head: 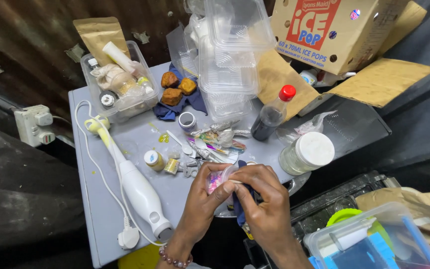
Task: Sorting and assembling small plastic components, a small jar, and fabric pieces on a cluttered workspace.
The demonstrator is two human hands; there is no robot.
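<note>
centrally, near the front edge of the grey table (90, 199), a small clear container (218, 178) with pink and glittery contents is held between both hands. it is gripped by the left hand (202, 197) from the left side, with the fingers curled narrowly round its body and the thumb laid across the front. the right hand (260, 194) is closed over its right side, the fingertips (236, 183) pinched at the rim, so that the container sits just between the two sets of fingers and is partly hidden by them. a dark blue cloth (238, 206) is seen hanging beneath the right hand; whether it is gripped cannot be told. a beaded bracelet (174, 258) is worn on the left wrist.

left of the hands, a white hand blender (138, 192) is laid on the table with its cord and plug (128, 238). just beyond the hands, small glitter jars (154, 160) and foil wrappers (217, 137) are scattered. farther back, a dark bottle with a red cap (272, 113), a white-lidded jar (307, 152), stacked clear plastic boxes (230, 60) and three brown cakes (175, 87) on a blue cloth are seen, well apart from the hands.
</note>
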